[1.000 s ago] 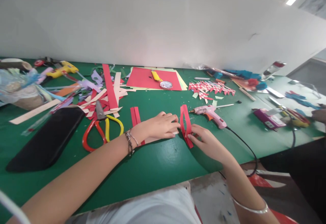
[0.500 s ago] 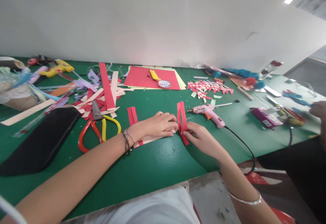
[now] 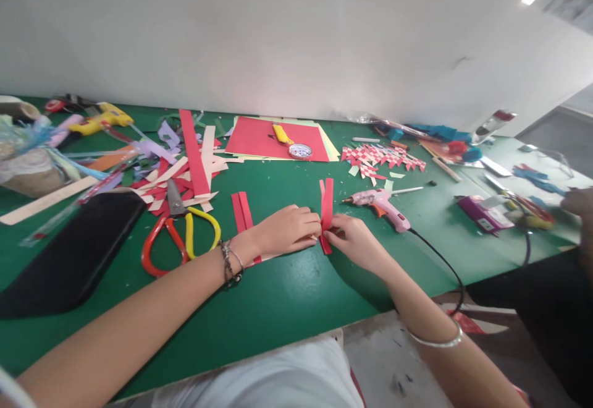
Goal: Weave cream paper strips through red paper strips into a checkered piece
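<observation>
My left hand is closed over cream and red paper strips lying on the table, its fingertips by the strips' right end. From under that hand, the ends of red paper strips stick out at the upper left. Thumb and fingers of my right hand pinch an upright red paper strip, folded or doubled, against the fingertips of my left hand. How the strips meet there is hidden by my fingers. A pink glue gun lies just beyond my right hand.
Orange-and-yellow-handled scissors and a black case lie left. Paper scraps pile behind them. Red card sheets and checkered woven pieces lie at the back. A power cord hangs over the edge; another person's hand is far right.
My right hand has moved slightly left and up, bringing the red strip against my left fingertips. The strip's loop has narrowed. My left hand stays nearly in place.
</observation>
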